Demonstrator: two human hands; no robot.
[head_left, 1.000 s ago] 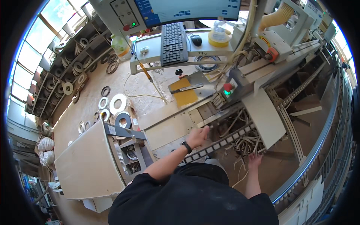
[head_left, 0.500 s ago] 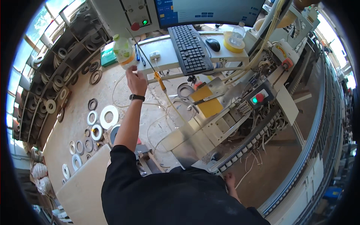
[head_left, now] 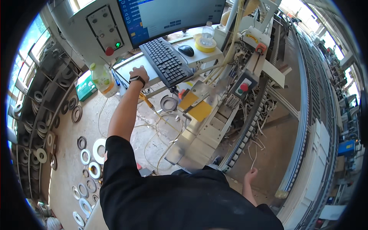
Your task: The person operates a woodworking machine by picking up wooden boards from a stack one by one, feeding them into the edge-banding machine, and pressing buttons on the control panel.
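Note:
My left hand, with a dark watch on the wrist, is over the white shelf, left of the black keyboard. Its fingers are curled down, and what lies under or in them is hidden. Left of it stands a clear bottle with a green cap, beside blue and black pens. A yellow-handled tool on a cable hangs just below the wrist. My right hand hangs low at my right side, fingers loosely curled, with nothing visible in it. A thin white cable runs behind it.
A monitor, mouse and tape roll sit at the back. The machine with a red button stands ahead. A roller rail runs along the right. Edging rolls lie on the floor at left.
My left hand has moved from beside the bottle rightward, toward the keyboard, over where a small white device lay. My right hand has swung outward to the right. The view has turned right.

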